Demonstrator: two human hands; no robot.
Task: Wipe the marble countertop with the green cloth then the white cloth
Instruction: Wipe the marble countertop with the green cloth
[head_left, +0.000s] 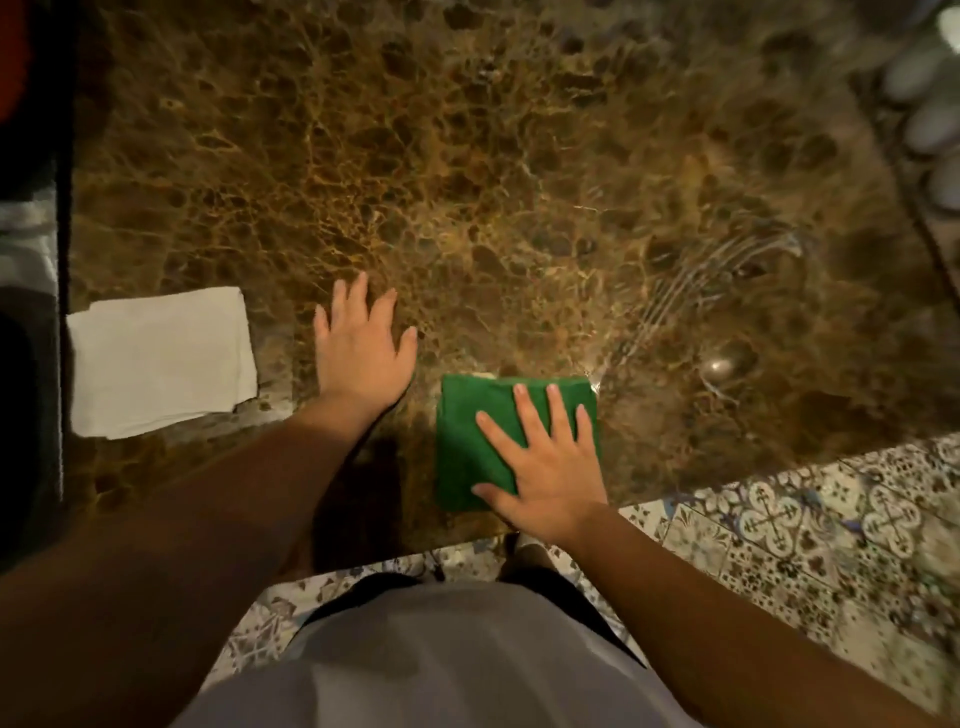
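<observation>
The brown marble tabletop fills the scene, with patterned floor tiles at its near right. The folded white cloth lies at the left edge, just left of the left hand, which rests flat, fingers spread, on bare marble. The folded green cloth sits near the near edge, just right of that hand, pressed under the flat, straight-fingered right hand.

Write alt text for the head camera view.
A person's right hand presses a folded green cloth flat on a brown marble countertop, fingers spread. The left hand rests open on the marble, with a folded white cloth lying farther left.
</observation>
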